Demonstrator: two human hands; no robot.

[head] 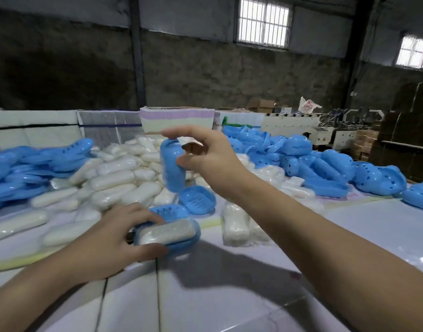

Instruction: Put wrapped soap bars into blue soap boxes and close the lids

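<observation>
My left hand [114, 238] grips an open blue soap box base [181, 244] that lies on the table with a wrapped white soap bar [167, 232] inside it. My right hand [210, 154] is raised above the pile and pinches a blue lid [172, 164] between thumb and fingers, held nearly upright. Two empty blue box halves [198, 200] lie just behind the filled base. A heap of wrapped soap bars [119, 178] covers the middle of the table.
Piles of blue box parts lie at the left [33, 164] and at the right [325, 161]. More wrapped bars [235, 226] rest under my right forearm. Stacked cartons [177, 119] stand behind the table, with machines and boxes [397, 130] at the far right.
</observation>
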